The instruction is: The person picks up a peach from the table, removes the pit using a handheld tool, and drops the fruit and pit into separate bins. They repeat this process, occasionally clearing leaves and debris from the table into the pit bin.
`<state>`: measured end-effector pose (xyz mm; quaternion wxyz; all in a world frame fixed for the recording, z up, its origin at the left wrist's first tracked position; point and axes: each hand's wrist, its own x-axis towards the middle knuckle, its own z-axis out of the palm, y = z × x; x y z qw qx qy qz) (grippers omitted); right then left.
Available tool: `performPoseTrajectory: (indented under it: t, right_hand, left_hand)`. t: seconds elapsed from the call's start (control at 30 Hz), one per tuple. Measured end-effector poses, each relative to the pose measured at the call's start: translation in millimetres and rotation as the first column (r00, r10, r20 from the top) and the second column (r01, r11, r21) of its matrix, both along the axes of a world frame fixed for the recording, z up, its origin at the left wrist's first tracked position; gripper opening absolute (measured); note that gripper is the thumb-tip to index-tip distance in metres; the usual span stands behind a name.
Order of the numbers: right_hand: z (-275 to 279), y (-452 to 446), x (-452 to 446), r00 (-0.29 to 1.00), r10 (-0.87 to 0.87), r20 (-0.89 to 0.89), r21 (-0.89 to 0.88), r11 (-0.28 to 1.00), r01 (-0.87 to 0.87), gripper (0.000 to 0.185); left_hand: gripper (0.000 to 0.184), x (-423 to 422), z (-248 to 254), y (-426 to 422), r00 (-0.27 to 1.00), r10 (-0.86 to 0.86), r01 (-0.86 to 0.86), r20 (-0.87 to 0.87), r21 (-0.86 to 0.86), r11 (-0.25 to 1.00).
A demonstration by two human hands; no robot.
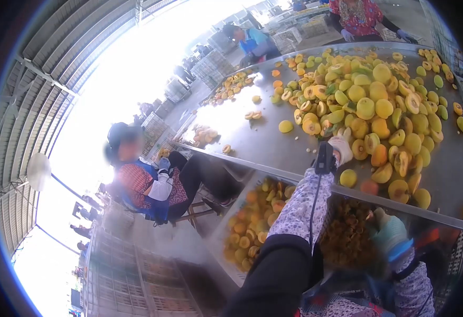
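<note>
My left hand (342, 148), in a pale glove with a dark device strapped at the wrist, reaches over the metal table to the near edge of a heap of yellow peaches (366, 108). Its visible fingers are stretched out against the fruit, and no peach shows clearly inside them. Lower right, my right hand (391, 233) wears a light green glove and hangs below the table edge. Its fingers are curled; whatever they hold is hidden. Just beside it lies a heap of brown peach pits (347, 232). Many peaches are cut open, showing brown centres.
A crate of peach halves (255, 222) stands below the table's raised edge (289, 179), left of my arm. A seated co-worker (147, 179) is further left. Two people (255, 42) (355, 18) are across the table. Stacked crates (213, 68) stand beyond.
</note>
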<state>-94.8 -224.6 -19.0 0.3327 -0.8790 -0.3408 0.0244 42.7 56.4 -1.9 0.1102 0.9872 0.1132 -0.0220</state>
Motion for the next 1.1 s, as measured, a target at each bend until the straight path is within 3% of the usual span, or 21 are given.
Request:
performPoseTrajectory:
  t: [0.03,0.13,0.3,0.37,0.4,0.43,0.47,0.53,0.57,0.6,0.63,0.67,0.77,0.83,0.87,0.9,0.93,0.97,1.0,1.07,1.1]
  right_hand:
    - [2.8,0.7,-0.7,1.000,-0.001,-0.013,-0.016,1.000,0.001,0.022]
    - [11.5,0.5,-4.3,0.999,0.043,-0.013,0.068,0.997,-0.042,0.019]
    - [31.0,5.2,-9.0,0.998,0.044,-0.048,0.158,0.987,-0.036,0.016]
    - [34.1,8.0,-7.3,0.999,0.029,-0.043,0.179,0.984,-0.021,0.016]
    - [36.5,9.7,-5.8,1.000,0.021,-0.020,0.218,0.976,-0.016,0.014]
    - [39.5,10.3,-4.4,1.000,0.007,0.001,0.252,0.968,-0.007,0.013]
    - [40.6,12.7,-1.9,1.000,0.022,-0.008,0.352,0.936,-0.018,0.013]
    - [37.2,15.5,2.7,0.999,0.004,-0.045,0.432,0.902,0.016,0.015]
    - [36.0,18.4,7.0,0.998,-0.022,-0.063,0.431,0.901,0.047,0.015]
    - [35.8,19.4,10.4,0.994,-0.004,-0.105,0.412,0.910,0.047,0.017]
    - [30.4,24.7,12.0,0.999,-0.047,-0.023,0.398,0.916,0.052,0.020]
    - [26.9,32.8,14.0,0.995,-0.005,-0.104,0.463,0.885,0.053,0.023]
    - [31.5,40.9,8.8,0.998,-0.008,-0.065,0.385,0.922,0.033,0.017]
    - [39.8,46.1,4.8,0.994,0.024,-0.108,0.334,0.943,0.014,0.019]
    - [38.4,48.7,2.5,0.994,0.037,-0.105,0.334,0.943,0.000,0.019]
    - [34.8,52.9,0.9,0.995,0.042,-0.094,0.376,0.927,-0.003,0.020]
    - [33.7,56.6,-1.5,0.995,0.050,-0.082,0.418,0.908,-0.011,0.020]
    - [35.4,58.1,-4.2,0.994,0.077,-0.077,0.420,0.907,-0.038,0.020]
    - [37.2,58.6,-7.0,0.996,0.066,-0.054,0.405,0.913,-0.039,0.022]
    - [37.8,65.5,-15.9,0.993,0.115,-0.032,0.510,0.856,-0.083,0.022]
    - [49.6,92.9,-36.7,0.975,0.204,0.091,0.496,0.839,-0.222,0.018]
  left_hand:
    - [0.086,1.9,-1.7,-2.2,0.997,-0.032,0.041,-0.074,0.123,0.992]
    - [0.082,-17.2,25.5,-12.4,0.981,-0.049,0.064,-0.189,0.070,0.995]
    - [0.059,-33.9,4.8,-15.4,0.986,-0.143,0.150,-0.090,0.075,0.986]
    - [0.049,-40.9,3.6,-8.1,0.978,-0.096,0.113,0.188,-0.080,0.990]
    - [0.049,-45.2,4.2,-6.0,0.977,-0.096,0.114,0.191,-0.083,0.990]
    - [0.045,-53.7,10.6,-6.6,0.953,0.088,0.052,0.290,-0.443,0.895]
    - [0.040,-64.8,23.5,-16.1,0.911,0.284,0.043,0.300,-0.753,0.657]
    - [0.035,-96.5,49.6,-34.9,0.867,0.463,0.098,0.186,-0.973,0.209]
    - [0.034,-104.8,46.0,-37.2,0.858,0.471,0.230,0.205,-0.973,0.004]
    - [0.039,-109.4,27.4,-41.0,0.746,0.311,0.440,0.589,-0.786,0.433]
    - [0.040,-116.0,27.8,-46.6,0.800,0.353,0.436,0.486,-0.874,0.214]
    - [0.041,-121.9,24.8,-54.2,0.737,0.351,0.450,0.578,-0.806,0.384]
    - [0.042,-142.4,38.1,-76.7,0.739,0.345,0.513,0.580,-0.815,0.271]
    - [0.031,-151.3,34.8,-87.3,0.501,0.230,0.659,0.834,-0.540,0.523]
    - [0.031,-158.4,41.2,-90.7,0.495,0.237,0.654,0.836,-0.538,0.532]
    - [0.031,-166.5,50.8,-95.0,0.638,0.442,0.656,0.630,-0.746,0.116]
    - [0.031,-174.2,56.6,-96.8,0.780,0.514,0.565,0.356,-0.753,-0.336]
    - [0.035,-178.5,50.0,-96.7,0.724,0.494,0.640,0.481,-0.735,-0.222]
    - [0.035,-182.3,48.8,-101.6,0.705,0.516,0.650,0.487,-0.734,-0.195]
    - [0.034,-189.6,49.7,-106.3,0.620,0.401,0.595,0.674,-0.738,0.319]
    - [0.034,-201.6,53.1,-98.4,0.585,0.332,0.474,0.739,-0.645,0.599]
